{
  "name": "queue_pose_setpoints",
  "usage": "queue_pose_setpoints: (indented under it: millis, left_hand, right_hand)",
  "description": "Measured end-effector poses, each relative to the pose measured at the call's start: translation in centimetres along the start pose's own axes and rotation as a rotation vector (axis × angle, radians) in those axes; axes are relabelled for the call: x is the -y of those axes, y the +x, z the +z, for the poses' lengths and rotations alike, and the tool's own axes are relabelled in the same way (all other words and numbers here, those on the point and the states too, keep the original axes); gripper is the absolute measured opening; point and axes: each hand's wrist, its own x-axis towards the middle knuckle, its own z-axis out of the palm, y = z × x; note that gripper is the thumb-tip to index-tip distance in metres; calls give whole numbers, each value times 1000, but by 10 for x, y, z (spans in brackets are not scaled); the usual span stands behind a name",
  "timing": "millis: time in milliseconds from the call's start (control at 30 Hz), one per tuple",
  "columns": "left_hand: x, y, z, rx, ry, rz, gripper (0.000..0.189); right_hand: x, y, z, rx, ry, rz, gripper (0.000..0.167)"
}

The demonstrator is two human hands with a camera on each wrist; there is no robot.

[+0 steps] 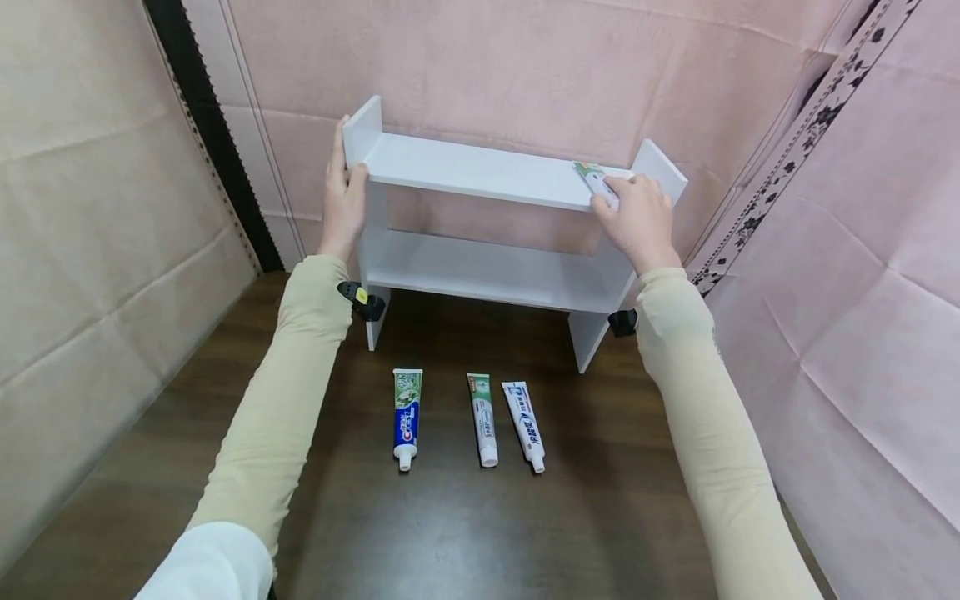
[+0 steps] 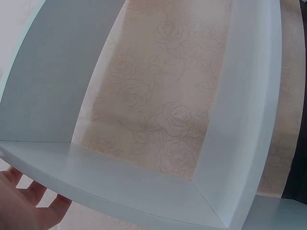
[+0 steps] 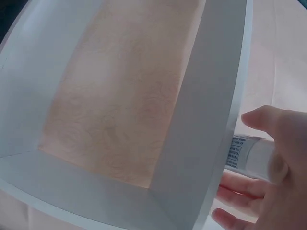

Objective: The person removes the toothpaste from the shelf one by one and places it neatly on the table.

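Observation:
A small white two-tier shelf stands on the table. My left hand holds its left side panel near the top, thumb at the front edge and fingers along the outer side; in the left wrist view, fingers show beyond the panel. At the right end of the upper board lies a green-and-white toothpaste tube, its capped end in my right hand. In the right wrist view the white cap sits between thumb and fingers, while the board hides the tube's far part.
Three toothpaste tubes lie on the brown table before the shelf: a blue-and-green one, a green-and-white one and a white-and-blue one. Pale cloth walls enclose the back and both sides.

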Motion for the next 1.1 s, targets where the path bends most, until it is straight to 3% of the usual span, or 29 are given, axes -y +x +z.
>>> queue_pose_setpoints:
  millis: [300,700,1100]
  left_hand:
    - [4,2,0,7,-21,3,62]
    - [4,0,0,-5,-22,41,62]
    - [5,3,0,-4,-22,30,62]
  right_hand:
    - [5,-10,3,-73,-28,-8,50]
    - [6,-14,6,-101,-71,1,49]
    - [7,-22,8,-126,-115,28,51]
